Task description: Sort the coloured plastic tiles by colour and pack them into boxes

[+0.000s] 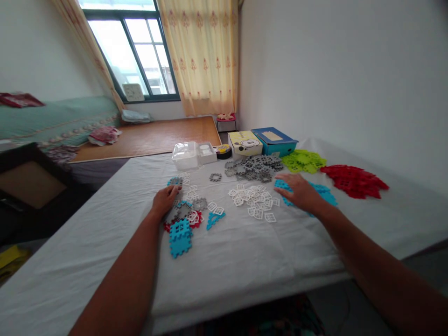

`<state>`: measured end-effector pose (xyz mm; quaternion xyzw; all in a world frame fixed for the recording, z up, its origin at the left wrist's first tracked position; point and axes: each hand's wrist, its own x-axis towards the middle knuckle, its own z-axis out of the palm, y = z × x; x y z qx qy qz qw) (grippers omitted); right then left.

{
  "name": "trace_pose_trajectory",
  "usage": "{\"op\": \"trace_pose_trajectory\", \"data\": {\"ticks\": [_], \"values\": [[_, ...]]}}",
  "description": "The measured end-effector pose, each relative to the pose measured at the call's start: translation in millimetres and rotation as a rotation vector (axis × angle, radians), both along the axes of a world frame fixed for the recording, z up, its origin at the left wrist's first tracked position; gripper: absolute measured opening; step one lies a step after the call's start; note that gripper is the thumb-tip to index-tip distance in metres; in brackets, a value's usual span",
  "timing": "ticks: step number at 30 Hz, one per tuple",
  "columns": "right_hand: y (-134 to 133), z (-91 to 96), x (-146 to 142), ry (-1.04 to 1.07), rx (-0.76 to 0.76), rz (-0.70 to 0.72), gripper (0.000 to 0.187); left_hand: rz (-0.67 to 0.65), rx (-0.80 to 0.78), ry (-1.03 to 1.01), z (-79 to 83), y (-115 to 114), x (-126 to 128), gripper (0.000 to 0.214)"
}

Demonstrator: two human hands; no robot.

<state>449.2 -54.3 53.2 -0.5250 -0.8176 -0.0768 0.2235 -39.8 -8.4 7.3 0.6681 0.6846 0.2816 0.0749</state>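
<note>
My left hand [165, 201] rests at the left edge of a mixed group of interlocking plastic building pieces, its fingers loosely bent. A blue-and-grey piece [174, 181] lies just beyond its fingertips. Closer to me are grey toothed frames [184, 210], a blue square piece [180, 245], red pieces partly covered, and a blue triangle [214, 218]. Over the blue pile [324, 192] lies my right hand [300, 190], thumb and fingers apart, with blue showing between them. Its palm and wrist hide part of that pile. Small white window-lattice pieces [255, 196] lie scattered between my hands.
Grey pieces [257, 167], lime-green pieces [304, 161] and red pieces [353, 180] form piles farther back. Behind them stand a yellow box [245, 143], a blue box [275, 141], a round black-and-yellow tin [223, 151] and a clear plastic container [185, 156]. A white cloth covers the table.
</note>
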Motion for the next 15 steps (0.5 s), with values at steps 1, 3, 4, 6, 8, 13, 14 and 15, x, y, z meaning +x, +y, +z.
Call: {"op": "trace_pose_trajectory", "data": {"ticks": [1,3,4,6,8,13,14,15], "values": [[-6.8,1.0,-23.4,0.004,-0.046,0.144,0.041,0.000,0.003,-0.001,0.3,-0.9,0.7,0.051],[-21.4,0.7,-74.2,-0.031,-0.136,0.404,0.039,-0.004,0.010,-0.016,0.5,-2.5,1.2,0.050],[-27.8,-0.8,-98.3,-0.071,-0.163,0.510,0.038,-0.008,0.012,-0.026,0.4,-3.1,1.1,0.050],[-36.3,-5.8,-138.2,-0.170,-0.171,0.665,0.037,-0.022,0.014,-0.048,0.0,-3.6,0.4,0.049],[-38.7,-11.7,-164.6,-0.257,-0.127,0.719,0.037,-0.034,0.017,-0.066,-0.5,-3.4,-0.3,0.049],[-39.8,-20.9,-188.6,-0.359,-0.014,0.693,0.026,-0.053,0.027,-0.081,-0.5,-1.6,-0.4,0.048],[-42.1,-21.7,-190.4,-0.370,0.002,0.707,0.023,-0.054,0.025,-0.078,-0.5,-1.3,-0.5,0.048],[-45.0,-22.1,-191.9,-0.378,0.018,0.719,0.021,-0.052,0.024,-0.075,-0.7,-1.0,-0.6,0.048]]}}
